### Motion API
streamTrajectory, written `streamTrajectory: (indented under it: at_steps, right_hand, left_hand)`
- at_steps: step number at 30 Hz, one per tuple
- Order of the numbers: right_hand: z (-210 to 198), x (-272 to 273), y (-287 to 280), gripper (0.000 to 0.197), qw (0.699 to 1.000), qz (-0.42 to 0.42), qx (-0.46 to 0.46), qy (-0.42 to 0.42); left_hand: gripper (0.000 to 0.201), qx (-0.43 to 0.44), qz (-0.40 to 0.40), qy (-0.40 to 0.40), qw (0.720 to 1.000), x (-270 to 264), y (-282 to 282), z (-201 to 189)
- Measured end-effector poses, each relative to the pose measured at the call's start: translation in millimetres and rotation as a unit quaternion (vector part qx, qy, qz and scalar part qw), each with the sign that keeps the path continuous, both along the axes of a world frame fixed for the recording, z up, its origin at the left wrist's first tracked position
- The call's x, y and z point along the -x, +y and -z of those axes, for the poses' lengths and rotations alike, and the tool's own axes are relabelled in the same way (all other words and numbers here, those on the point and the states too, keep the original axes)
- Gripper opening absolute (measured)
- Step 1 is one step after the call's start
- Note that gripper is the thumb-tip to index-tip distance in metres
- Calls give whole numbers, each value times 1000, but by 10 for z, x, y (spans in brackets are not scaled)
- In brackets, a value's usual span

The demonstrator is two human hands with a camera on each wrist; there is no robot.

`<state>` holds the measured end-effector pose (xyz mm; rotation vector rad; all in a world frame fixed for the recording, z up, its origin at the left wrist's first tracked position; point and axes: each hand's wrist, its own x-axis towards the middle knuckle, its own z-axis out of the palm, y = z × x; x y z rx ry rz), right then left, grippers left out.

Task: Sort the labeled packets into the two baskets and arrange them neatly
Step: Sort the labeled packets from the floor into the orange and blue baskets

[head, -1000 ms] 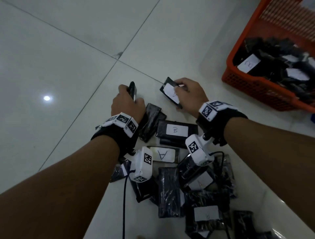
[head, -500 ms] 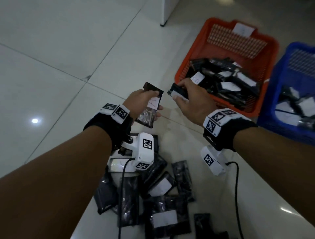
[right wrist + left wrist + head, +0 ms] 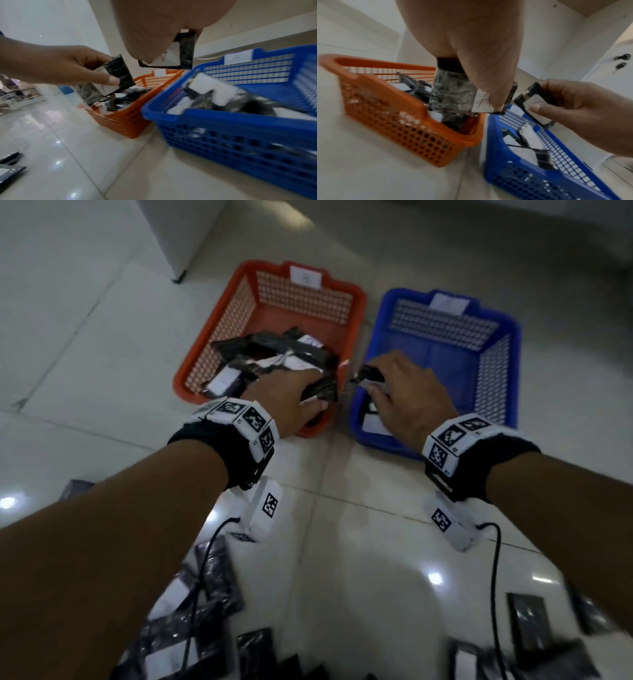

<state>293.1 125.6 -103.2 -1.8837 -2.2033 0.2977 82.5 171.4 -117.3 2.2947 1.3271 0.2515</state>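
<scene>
left hand (image 3: pixel 291 395) pinching packet (image 3: pixel 453 97), over orange basket (image 3: pixel 219 337)

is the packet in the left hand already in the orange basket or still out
Still out. The left hand pinches the packet marked A above the near corner of the orange basket, clear of the packets inside.
</scene>
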Motion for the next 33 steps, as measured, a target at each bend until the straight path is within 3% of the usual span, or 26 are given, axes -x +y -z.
streamTrajectory:
  at_steps: [6,9,11,12,16,22,27,33]
  right_hand:
    - [63,-953,-277,27,998,59,20,11]
    - [101,-1139,-380,29,996,67,46,36]
    - [146,-1240,-437,32,995,62,68,35]
    - [176,-1276,-456,34,995,60,79,28]
    - [242,-1291,-472,46,990,58,125,-4]
    - [141,-953,-357,49,996,74,48,-14]
    - [104,-323,-300,46,999,-34,-8,8]
    - [258,857,-440,45,982,-182,-3,44]
  left_hand:
    - [22,18,96,36,995,-1064,116,-159]
    - [24,46,115,89,988,-1376,175,-155]
    - [14,34,129,119,984,-1541,169,-117]
    - [15,14,124,131,984,-1594,157,-94]
    - [55,-67,76,125,987,-1612,62,-7]
    - [51,-162,40,46,985,-1114,-211,-52]
    - [45,-197,-73,73,975,-240,-659,-103]
    - [43,-140,-208,154,956,1002,-1444,-19]
